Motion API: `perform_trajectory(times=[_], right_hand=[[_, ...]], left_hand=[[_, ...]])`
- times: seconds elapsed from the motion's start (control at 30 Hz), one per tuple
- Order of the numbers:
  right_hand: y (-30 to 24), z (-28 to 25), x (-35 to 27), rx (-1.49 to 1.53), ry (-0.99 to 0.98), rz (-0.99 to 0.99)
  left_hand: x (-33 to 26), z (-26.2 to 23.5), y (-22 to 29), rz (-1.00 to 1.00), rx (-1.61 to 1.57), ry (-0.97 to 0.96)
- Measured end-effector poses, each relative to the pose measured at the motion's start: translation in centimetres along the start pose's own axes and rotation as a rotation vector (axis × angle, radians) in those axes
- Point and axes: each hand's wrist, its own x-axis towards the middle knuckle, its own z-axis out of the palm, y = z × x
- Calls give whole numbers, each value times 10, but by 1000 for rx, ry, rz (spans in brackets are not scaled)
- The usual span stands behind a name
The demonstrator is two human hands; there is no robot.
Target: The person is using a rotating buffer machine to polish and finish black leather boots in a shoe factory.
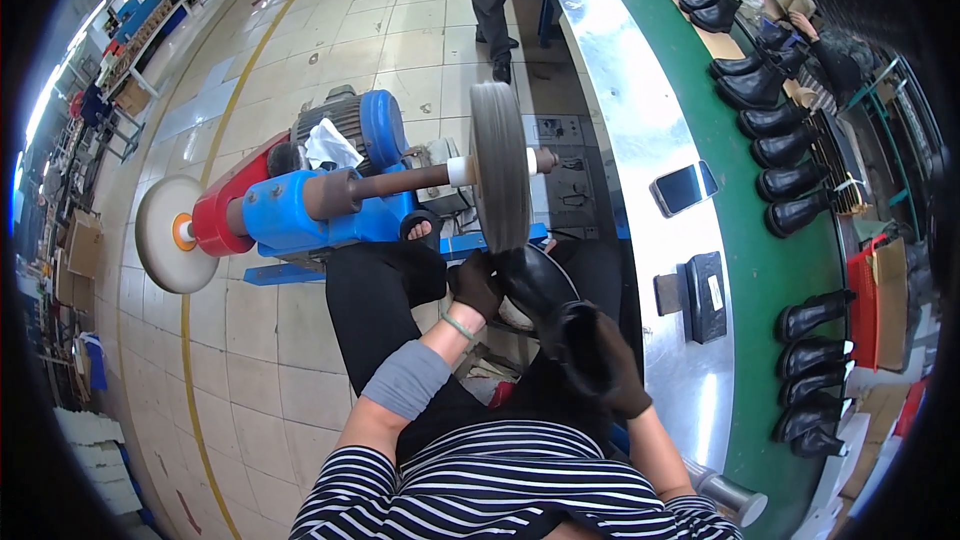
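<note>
A glossy black ankle boot (540, 285) lies slantwise above my lap, toe away from me and its opening toward me. My left hand (477, 285), in a dark brown glove, is closed on the toe end from the left. Around the heel and collar on the right wraps my right hand (622, 370), gloved the same way. Just beyond the toe stands a greyish buffing wheel (500, 165); the toe meets or nearly meets its lower edge, and I cannot tell which. My left fingertips are partly hidden behind the boot.
A blue motor and spindle machine (290, 210) carries a second, pale wheel (172, 235) at its left end. On the metal bench (685, 380) to my right lie a phone (685, 188) and a black block (705, 298). Black boots (785, 150) line the green belt (745, 270). A person (492, 0) stands ahead.
</note>
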Motion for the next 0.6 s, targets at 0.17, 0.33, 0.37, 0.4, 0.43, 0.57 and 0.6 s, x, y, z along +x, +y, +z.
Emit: perform_trajectory(times=[0.17, 0.33, 0.37, 0.4, 0.43, 0.57, 0.6], right_hand=[[25, -38, -37, 268, 36, 272], [36, -8, -9, 1338, 165, 531], [34, 8, 0, 1156, 252, 507], [31, 24, 6, 1009, 309, 423], [27, 43, 12, 982, 335, 484], [26, 95, 36, 503, 535, 255], [30, 99, 41, 844, 518, 389]], left_hand=[[-27, 3, 61, 91, 114, -205], [-46, -19, 36, -685, -951, -254], [-53, -21, 35, -721, -897, -139], [-56, -25, 37, -796, -1104, -220], [-58, -28, 42, -830, -1305, -325], [-65, -17, 70, -332, -361, -537], [-53, -11, 73, -860, -956, -400]])
